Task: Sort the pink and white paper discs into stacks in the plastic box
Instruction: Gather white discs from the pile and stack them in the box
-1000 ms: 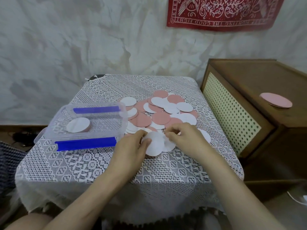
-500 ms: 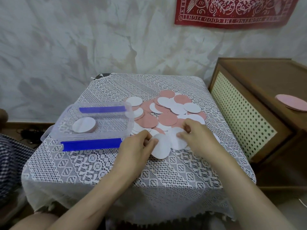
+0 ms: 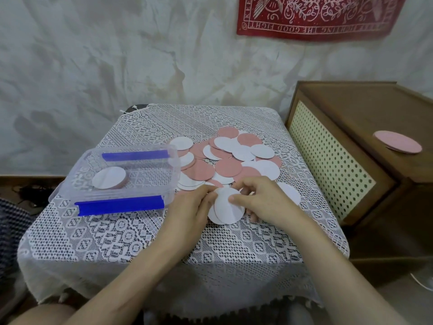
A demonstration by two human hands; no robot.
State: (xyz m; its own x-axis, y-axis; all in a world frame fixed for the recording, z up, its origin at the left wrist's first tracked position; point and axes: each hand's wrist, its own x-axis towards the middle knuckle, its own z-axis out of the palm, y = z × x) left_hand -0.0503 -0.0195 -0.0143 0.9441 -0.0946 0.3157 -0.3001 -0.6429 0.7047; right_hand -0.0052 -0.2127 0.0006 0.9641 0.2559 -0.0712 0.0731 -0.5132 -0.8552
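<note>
Lace tablecloth (image 3: 117, 231) bears round paper discs (image 3: 228, 168) beside clear plastic box (image 3: 150, 179).

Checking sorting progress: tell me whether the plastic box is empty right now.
No, the plastic box holds a short stack of discs, white face up with a pink edge showing.

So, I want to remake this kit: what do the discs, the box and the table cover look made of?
The discs: thin matte paper or card, probably; they lie flat and overlap. The box: clear glossy plastic, the pattern beneath shows through it; its blue clips look opaque plastic. The table cover: white openwork lace-like fabric, dark showing through its holes; fibre unclear.
</note>
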